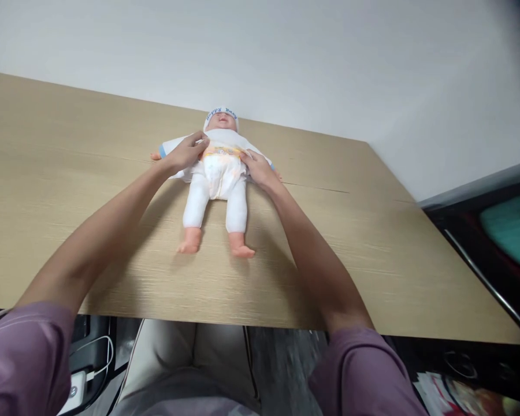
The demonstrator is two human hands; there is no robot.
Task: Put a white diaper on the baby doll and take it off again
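A baby doll (pixel 193 240) lies on its back on the wooden table, feet toward me. It wears a white cap with blue lettering (pixel 222 113), a white shirt (pixel 225 137) with blue cuffs and white leggings (pixel 237 211). A white diaper (pixel 221 173) with a yellow and orange waistband sits around its hips over the leggings. My left hand (pixel 191 152) pinches the shirt's lower edge beside the waist. At the opposite side, my right hand (pixel 259 167) has its fingers closed at the diaper's waistband edge; the exact grip is partly hidden.
The wooden table (pixel 91 133) reaches back to a white wall (pixel 251 52). A black-framed object with a teal panel (pixel 513 225) stands at the right edge. Below the table are a white charger (pixel 75 390) with a cable and colourful printed packets (pixel 455 396).
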